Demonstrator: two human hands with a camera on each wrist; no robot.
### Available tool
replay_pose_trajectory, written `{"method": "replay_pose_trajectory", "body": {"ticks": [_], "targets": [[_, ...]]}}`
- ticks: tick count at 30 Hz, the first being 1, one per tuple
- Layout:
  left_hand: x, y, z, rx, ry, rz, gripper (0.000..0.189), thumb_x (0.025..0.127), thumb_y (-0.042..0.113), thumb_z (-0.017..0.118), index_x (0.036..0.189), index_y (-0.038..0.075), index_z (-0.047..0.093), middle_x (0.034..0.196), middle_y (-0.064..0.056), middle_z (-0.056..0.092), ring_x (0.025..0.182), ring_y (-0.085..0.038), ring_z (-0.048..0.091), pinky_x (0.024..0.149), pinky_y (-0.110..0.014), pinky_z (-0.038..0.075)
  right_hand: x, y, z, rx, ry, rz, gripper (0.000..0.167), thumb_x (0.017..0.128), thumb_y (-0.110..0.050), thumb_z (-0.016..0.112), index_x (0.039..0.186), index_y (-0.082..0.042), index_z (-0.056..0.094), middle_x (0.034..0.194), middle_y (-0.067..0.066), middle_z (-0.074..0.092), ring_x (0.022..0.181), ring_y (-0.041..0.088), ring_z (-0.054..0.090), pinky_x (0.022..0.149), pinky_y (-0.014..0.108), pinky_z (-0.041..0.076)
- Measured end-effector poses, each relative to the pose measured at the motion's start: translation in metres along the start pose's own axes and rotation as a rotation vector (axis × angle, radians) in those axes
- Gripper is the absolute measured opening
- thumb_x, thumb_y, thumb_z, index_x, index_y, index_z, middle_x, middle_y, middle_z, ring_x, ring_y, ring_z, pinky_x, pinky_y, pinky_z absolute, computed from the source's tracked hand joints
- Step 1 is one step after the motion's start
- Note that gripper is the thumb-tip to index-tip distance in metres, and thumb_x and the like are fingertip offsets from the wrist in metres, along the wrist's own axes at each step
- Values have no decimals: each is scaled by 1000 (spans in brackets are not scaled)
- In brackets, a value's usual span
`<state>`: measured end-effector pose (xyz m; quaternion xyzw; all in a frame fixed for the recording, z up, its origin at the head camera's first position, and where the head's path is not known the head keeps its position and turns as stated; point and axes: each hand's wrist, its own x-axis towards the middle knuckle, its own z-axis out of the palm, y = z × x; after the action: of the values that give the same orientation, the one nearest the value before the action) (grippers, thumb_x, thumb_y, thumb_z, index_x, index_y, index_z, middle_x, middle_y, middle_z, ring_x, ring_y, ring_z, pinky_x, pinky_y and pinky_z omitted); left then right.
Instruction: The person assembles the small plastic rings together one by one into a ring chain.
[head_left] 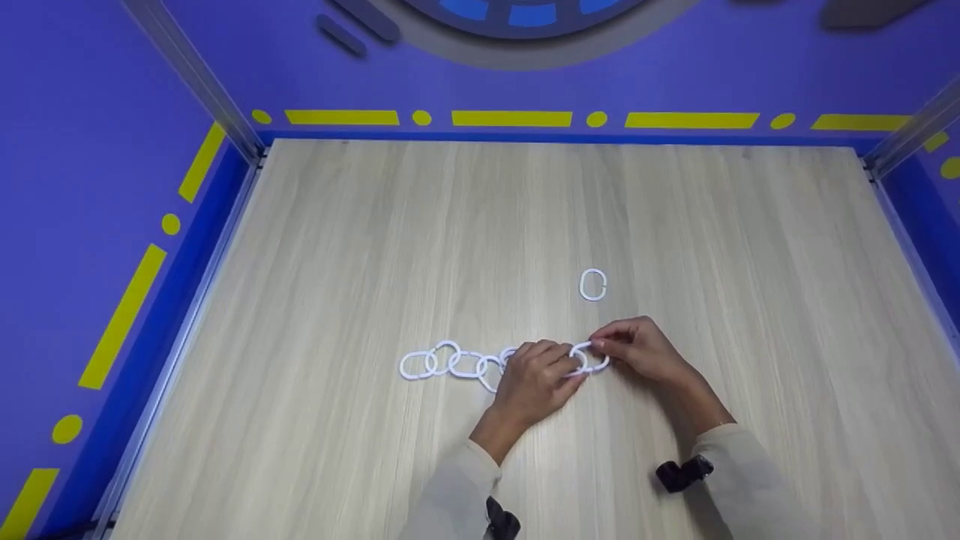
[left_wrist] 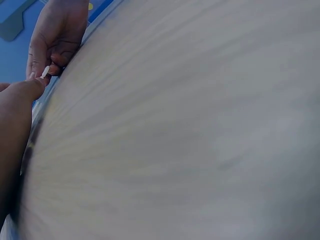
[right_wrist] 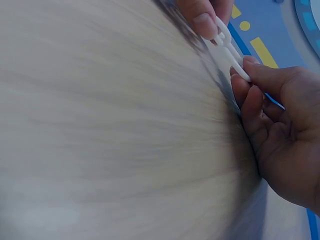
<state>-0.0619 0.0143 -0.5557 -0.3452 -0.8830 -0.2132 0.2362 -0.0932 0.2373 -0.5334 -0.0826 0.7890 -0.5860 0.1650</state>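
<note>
A chain of white oval plastic links (head_left: 466, 376) lies across the table, its middle partly covered by my left hand (head_left: 531, 379). That hand pinches a link near the chain's right end between thumb and fingers. My right hand (head_left: 651, 352) pinches the end link (head_left: 598, 369), which passes through the one at the left fingers. In the right wrist view, two joined links (right_wrist: 240, 69) span the gap between both hands. Beyond the hands lies a single loose link (head_left: 582, 286) with a small gap in its right side. The left wrist view shows only a sliver of a link (left_wrist: 45, 71).
The pale wood-grain table (head_left: 360, 247) extends around the hands. Blue panels with yellow marks (head_left: 352, 118) stand along its back and sides, joined by metal posts (head_left: 214, 94) at the corners. Small black devices (head_left: 684, 474) sit at both sleeves.
</note>
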Motion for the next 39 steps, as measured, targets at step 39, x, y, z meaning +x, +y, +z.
{"method": "replay_pose_trajectory", "body": {"ticks": [39], "targets": [[-3,-2,2,6,36,51,14,89,37,77,95,25,79,106,7,78,99,-9,71,82,-24,55,30,6,-41,-808,358,-158,5,96,-10,68,98,-5,66,113,10,59,104,28,58,90,48,51]]}}
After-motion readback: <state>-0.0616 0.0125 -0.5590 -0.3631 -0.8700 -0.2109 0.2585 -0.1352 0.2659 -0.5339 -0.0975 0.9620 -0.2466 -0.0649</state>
